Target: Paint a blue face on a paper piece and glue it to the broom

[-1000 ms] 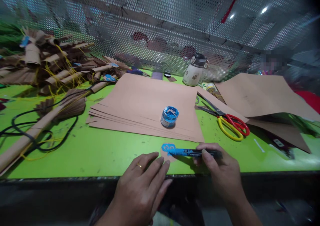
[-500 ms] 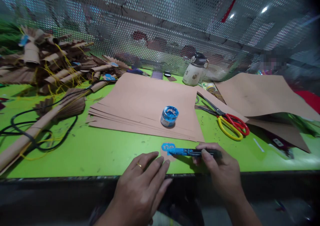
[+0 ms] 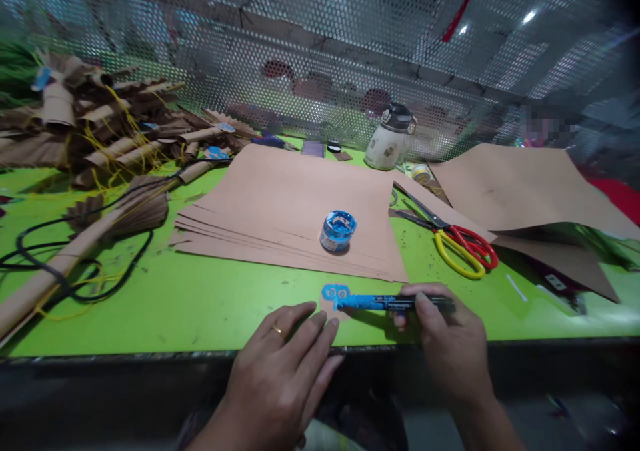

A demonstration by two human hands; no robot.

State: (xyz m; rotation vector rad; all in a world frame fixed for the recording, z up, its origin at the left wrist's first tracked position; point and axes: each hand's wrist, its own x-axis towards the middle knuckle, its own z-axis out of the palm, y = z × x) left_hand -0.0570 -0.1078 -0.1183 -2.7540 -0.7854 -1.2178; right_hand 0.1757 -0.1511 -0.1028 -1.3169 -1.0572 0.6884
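Note:
My right hand (image 3: pixel 453 344) grips a black permanent marker (image 3: pixel 395 303) smeared with blue paint along its front half. The tip of the marker rests on a small brown paper piece (image 3: pixel 330 310) with blue painted shapes near its top. My left hand (image 3: pixel 285 364), with a ring on one finger, lies with fingers stretched out, their tips at the near left edge of that piece. Beyond the hands, an uncapped jar of blue paint (image 3: pixel 337 240) stands on a stack of brown paper sheets (image 3: pixel 300 184).
Scissors (image 3: pixel 463 251) with red and yellow handles lie right of the sheets. A white bottle (image 3: pixel 385 144) with a dark lid stands behind. Rolled paper bundles (image 3: pixel 115 131), yellow string and a black cord (image 3: pixel 30 251) fill the left. More brown sheets (image 3: pixel 520 184) are at right.
The marker and my right hand have shifted slightly to the right. The blue outline on the small paper looks a little altered. My left hand stays nearly still.

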